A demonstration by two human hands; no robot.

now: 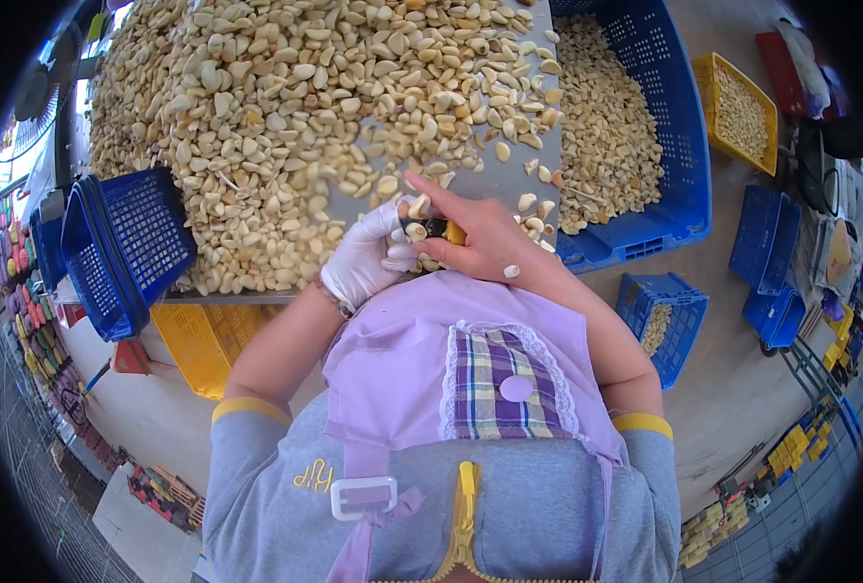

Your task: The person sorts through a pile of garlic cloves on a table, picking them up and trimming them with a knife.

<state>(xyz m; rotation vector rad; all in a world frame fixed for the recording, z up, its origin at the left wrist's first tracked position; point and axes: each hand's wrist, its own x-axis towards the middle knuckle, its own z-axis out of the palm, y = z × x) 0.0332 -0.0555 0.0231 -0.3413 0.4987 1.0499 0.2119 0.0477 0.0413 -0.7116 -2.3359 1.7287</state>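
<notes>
My left hand point(368, 251), in a white glove, is closed around a few garlic cloves point(418, 206) at the table's near edge. Against it, my bare right hand point(472, 233) grips a small tool with a black-and-yellow handle point(454, 231); its working end is hidden between the hands. One pale clove point(512, 271) shows over my right wrist, and I cannot tell whether it rests there or is falling. Beyond both hands, a thick heap of peeled garlic cloves point(276, 117) covers much of the metal table point(538, 97).
Right of the table stands a large blue crate point(689, 146) holding many cloves. Stacked blue baskets point(125, 253) sit at the table's left corner, above a yellow crate point(203, 340). On the floor to the right are a smaller blue crate point(679, 301) and a yellow crate point(767, 107).
</notes>
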